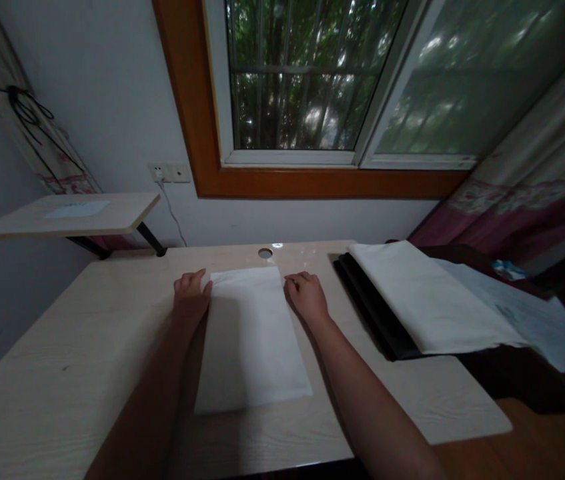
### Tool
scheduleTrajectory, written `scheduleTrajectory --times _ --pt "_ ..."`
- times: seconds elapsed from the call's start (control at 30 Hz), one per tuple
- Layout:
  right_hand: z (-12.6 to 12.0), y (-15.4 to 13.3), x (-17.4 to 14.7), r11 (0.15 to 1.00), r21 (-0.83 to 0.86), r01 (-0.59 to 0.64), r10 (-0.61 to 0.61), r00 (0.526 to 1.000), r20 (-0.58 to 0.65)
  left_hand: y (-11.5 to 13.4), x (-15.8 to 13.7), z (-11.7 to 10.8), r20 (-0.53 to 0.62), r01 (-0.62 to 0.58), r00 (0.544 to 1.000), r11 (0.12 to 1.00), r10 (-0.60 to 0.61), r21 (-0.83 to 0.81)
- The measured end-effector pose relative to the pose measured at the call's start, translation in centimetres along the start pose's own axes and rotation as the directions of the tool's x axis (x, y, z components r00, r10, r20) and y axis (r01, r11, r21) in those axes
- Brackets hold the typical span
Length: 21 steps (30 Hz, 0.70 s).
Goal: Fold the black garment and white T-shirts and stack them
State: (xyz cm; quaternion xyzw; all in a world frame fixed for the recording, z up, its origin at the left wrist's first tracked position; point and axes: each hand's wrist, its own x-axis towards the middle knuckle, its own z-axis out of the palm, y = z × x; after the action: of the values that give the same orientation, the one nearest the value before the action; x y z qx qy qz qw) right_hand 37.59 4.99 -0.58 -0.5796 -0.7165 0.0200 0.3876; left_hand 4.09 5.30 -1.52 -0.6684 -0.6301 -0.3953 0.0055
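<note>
A flat white rectangular piece [255,340], folded paper or thin cloth, I cannot tell which, lies lengthwise before me on the pale wood-grain desk [127,320]. At its far left corner rests my left hand [192,293], thumb apart from the other fingers and against the edge. My right hand [307,297] is by the far right corner, its fingers loosely bent and slightly apart on the desktop. Neither hand visibly grips anything. A shadow falls across the left part of the white piece.
To the right, a larger folded white sheet [427,300] lies on a black folded item [372,313], with a printed sheet [522,307] beyond. A raised shelf [72,213] stands at the back left. The desk has a cable hole [265,253] below the window [307,80].
</note>
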Motion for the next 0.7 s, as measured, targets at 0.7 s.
scheduleTrajectory --times 0.7 --pt "-1.0 -1.8 -0.3 0.998 0.045 0.032 -0.047 0.919 0.391 4.9 -0.8 -2.9 0.418 -0.018 0.896 0.928 -0.151 0.373"
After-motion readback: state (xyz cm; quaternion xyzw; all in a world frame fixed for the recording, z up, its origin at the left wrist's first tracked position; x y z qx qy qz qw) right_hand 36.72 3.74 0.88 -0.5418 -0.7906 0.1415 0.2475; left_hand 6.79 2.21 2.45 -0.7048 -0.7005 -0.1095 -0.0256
